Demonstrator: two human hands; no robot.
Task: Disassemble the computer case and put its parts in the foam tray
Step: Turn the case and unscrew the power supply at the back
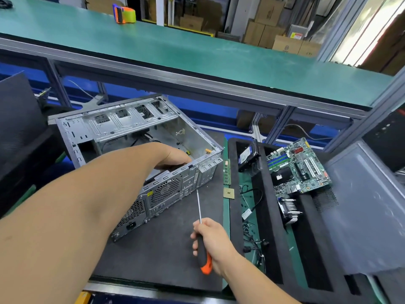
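Right grip (210, 240) clenches screwdriver (202, 242) beside case (140, 154); left grip (173, 157) inside, state unclear

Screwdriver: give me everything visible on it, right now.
The screwdriver has a thin, bare-metal shaft and a black handle with an orange butt end. The right hand grips the handle, fingers curled round it. The shaft points up and away from the person, toward the rear panel of the computer case, its tip close to the panel; whether they touch cannot be told. It is held above the dark mat, not lying on it. The tip type is too small to read.
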